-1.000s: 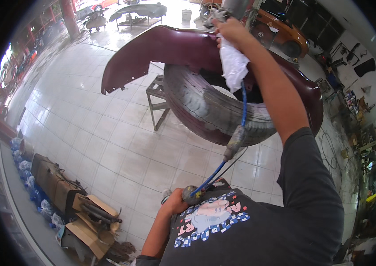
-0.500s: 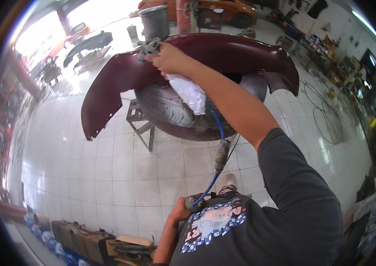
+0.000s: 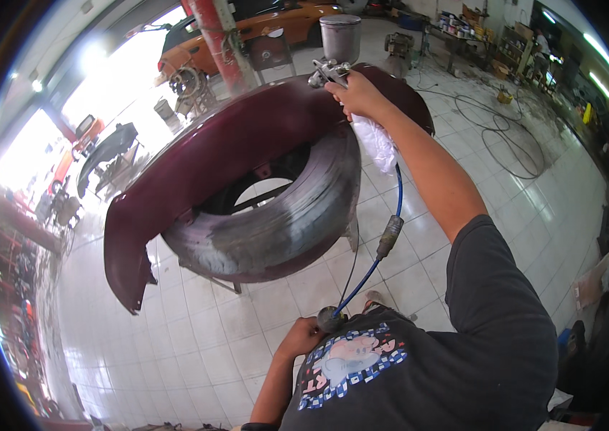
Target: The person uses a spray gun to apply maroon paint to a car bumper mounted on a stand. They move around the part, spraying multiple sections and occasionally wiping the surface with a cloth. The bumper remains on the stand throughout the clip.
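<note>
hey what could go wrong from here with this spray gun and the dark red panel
The spray gun in the right hand looks close to the dark red panel, so a slip might scrape it. The white wrapping hanging below that hand could brush the panel's edge. The panel seems to rest on the tyre, so a bump might shift it.

Blown-out daylight (image 3: pixel 114 79) upper left, fisheye-bent edges

Printed markings: pale block lettering (image 3: pixel 312 388), in part hidden by folds, located on the dark T-shirt (image 3: pixel 487 337) front, bordering the cartoon figure (image 3: pixel 346 361).
</note>
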A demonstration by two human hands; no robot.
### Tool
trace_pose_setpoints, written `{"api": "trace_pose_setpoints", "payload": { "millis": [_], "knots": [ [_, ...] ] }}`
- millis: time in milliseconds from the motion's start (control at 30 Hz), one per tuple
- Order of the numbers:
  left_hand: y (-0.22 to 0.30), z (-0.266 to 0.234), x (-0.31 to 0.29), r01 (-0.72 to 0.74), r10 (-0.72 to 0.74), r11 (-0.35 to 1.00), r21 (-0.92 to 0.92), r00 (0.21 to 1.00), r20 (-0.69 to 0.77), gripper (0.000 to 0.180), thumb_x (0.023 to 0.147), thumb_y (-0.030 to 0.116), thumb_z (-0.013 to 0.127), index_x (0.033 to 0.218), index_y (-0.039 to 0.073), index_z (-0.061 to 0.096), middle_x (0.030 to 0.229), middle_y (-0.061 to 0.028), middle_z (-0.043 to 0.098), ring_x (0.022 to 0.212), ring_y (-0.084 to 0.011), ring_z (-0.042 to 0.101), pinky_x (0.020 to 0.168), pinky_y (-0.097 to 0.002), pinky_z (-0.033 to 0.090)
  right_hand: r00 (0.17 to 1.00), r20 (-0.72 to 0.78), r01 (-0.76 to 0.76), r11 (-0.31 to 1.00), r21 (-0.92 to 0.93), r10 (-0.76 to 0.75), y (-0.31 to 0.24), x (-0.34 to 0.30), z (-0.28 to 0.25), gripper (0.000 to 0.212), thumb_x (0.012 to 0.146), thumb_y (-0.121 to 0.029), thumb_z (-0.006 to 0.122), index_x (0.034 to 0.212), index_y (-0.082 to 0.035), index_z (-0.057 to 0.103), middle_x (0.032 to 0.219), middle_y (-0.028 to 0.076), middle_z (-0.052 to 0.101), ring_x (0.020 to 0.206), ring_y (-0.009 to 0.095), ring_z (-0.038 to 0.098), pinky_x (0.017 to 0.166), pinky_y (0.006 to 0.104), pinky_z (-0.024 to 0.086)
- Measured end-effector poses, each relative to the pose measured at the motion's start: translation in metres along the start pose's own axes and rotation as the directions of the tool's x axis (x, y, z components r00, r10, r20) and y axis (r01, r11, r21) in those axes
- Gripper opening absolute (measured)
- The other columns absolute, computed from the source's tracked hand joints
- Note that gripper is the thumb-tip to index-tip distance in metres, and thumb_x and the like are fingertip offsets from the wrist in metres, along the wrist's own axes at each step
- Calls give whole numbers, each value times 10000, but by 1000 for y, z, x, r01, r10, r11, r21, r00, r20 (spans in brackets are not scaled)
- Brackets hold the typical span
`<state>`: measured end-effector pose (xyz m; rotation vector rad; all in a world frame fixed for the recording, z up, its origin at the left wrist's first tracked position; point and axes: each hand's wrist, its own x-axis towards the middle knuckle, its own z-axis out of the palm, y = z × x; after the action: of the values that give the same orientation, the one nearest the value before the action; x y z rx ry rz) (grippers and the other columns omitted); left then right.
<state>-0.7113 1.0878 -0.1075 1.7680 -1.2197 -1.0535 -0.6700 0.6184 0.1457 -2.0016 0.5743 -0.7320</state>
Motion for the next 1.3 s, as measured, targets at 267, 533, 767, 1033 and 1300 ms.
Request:
{"api": "trace_pose_setpoints", "payload": {
  "millis": [267,533,767,1033,1300],
  "knots": [
    [49,20,106,-28,28,1000,10,996,84,188,910,119,679,1067,40,743,825,-201,716,650,-203,654,661,-345,531,974,-149,-148,979,141,169,103,32,-150,293,982,-277,658,1122,-36,569,758,39,588,467,137,534,420,332,479],
    [79,46,186,-13,-11,991,135,984,180,192,902,70,692,1083,50,754,825,-156,739,679,-169,658,661,-326,532,897,-264,-286,921,266,355,243,23,-252,262,986,-271,653,1072,-45,553,741,39,560,457,148,511,411,342,463],
    [94,57,215,34,-49,996,81,979,199,154,907,109,684,1021,20,738,793,-205,702,655,-239,670,647,-366,517,748,-368,-426,825,371,552,362,-17,-273,300,978,-251,655,1175,-58,536,784,63,569,453,183,511,418,374,471],
    [62,63,209,113,-104,992,-51,982,157,176,927,119,665,1048,14,739,815,-165,735,692,-172,676,673,-332,532,673,-523,-379,851,363,523,430,-36,-261,304,988,-184,616,1231,-64,477,823,98,560,468,196,530,401,379,468],
    [-10,51,162,208,-201,978,-17,963,178,219,937,56,644,1115,-48,718,876,-92,751,781,-103,655,699,-292,547,900,-277,-206,890,407,335,251,-20,-185,252,1007,-261,632,1093,-66,498,795,49,547,465,151,498,415,333,450]
  ]
}}
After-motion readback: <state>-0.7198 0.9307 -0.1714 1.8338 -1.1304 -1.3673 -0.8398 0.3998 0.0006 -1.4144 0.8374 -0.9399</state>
